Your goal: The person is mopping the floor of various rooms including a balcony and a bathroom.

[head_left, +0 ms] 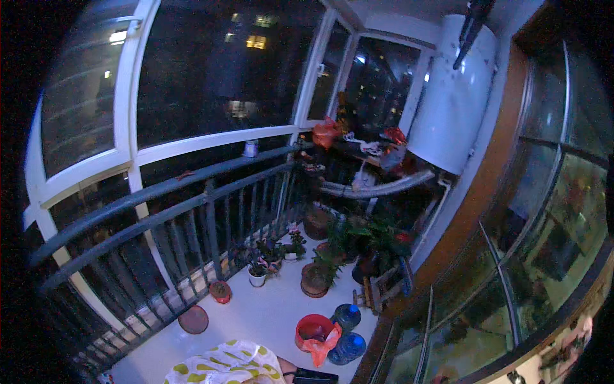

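Neither of my hands shows in the picture. At the lower edge lies white cloth with yellow-green spots (220, 363), which looks like clothing. Beside it show a bit of bare skin, perhaps a leg, and a dark object like a slipper (314, 377). Closest to these on the pale floor stands a red basin (307, 322) with something dark inside and an orange-red plastic bag (325, 346) over its rim. Two blue water jugs (349, 346) stand against the basin's right side.
Potted plants (257, 279) stand on the balcony floor, with a round brown pot or lid (194, 319) near the railing (211, 211). A small wooden stool (384, 289) is by the right wall. A white water heater (453, 96) hangs above a cluttered shelf. Glazed doors (511, 256) line the right.
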Demonstrator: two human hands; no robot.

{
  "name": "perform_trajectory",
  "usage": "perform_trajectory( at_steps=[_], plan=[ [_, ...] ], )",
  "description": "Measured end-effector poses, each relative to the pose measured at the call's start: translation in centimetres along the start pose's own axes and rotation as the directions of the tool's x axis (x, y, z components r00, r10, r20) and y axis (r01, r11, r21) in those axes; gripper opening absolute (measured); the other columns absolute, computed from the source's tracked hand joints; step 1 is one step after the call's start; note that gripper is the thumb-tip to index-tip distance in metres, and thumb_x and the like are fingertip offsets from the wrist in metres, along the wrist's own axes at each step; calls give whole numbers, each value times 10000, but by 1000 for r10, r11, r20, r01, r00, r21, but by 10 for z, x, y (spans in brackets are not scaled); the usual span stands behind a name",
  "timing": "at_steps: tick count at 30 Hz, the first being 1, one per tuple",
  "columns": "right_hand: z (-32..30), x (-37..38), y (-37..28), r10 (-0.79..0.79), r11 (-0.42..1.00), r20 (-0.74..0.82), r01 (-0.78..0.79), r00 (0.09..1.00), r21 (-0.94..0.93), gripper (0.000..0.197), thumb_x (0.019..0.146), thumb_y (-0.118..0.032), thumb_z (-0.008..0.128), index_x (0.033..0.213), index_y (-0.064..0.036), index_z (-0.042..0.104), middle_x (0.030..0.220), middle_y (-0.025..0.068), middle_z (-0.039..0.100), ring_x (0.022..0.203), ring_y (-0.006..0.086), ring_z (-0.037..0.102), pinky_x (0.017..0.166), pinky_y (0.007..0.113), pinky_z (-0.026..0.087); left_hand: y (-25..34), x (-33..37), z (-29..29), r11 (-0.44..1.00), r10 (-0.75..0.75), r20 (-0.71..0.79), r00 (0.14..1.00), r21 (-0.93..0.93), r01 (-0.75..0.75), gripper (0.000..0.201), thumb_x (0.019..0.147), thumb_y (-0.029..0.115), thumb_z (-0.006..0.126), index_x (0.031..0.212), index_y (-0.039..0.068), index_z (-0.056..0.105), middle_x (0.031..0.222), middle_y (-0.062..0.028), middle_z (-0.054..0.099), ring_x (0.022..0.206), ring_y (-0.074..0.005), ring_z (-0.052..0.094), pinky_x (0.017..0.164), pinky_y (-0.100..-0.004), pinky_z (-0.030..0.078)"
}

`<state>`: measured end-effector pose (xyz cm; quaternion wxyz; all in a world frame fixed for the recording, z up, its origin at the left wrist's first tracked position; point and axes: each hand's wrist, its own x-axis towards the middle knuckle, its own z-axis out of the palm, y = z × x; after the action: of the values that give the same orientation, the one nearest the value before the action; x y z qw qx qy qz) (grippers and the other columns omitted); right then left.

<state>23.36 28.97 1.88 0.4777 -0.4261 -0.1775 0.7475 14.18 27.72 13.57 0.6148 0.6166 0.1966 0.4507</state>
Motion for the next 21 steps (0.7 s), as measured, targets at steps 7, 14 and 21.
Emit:
perform_trajectory(
  at_steps=[7, 14, 21],
  plan=[
    [-58, -57, 78, -142, 986, -230, 158, 963, 54, 145, 729, -158, 543, 711, -19, 505, 651, 24, 490, 536, 129, 424, 521, 262, 364, 52, 4, -48, 893, 449, 194, 872, -53, -448, 207, 807, 168, 493, 729, -18, 537, 556, -35, 509, 531, -156, 489, 606, -304, 403],
    [-85, -72, 139, -138, 941, -494, 269, 859, 205, 179, 701, -168, 574, 712, -34, 455, 585, 50, 461, 585, 121, 448, 579, 317, 389, 80, 14, -33, 940, 335, 417, 845, -210, -269, 303, 813, 298, 489, 592, 132, 363, 456, 11, 506, 386, -142, 529, 505, -278, 388],
    [-101, -85, 146, 418, 237, -461, 396, 783, 887, 87, 790, -86, 438, 720, -67, 391, 590, 65, 455, 554, 196, 493, 570, 388, 431, 75, 23, 20, 852, 357, 474, 805, -518, -73, 240, 817, 225, 461, 628, 141, 338, 411, 34, 477, 336, -80, 480, 563, -234, 336]
  ],
)
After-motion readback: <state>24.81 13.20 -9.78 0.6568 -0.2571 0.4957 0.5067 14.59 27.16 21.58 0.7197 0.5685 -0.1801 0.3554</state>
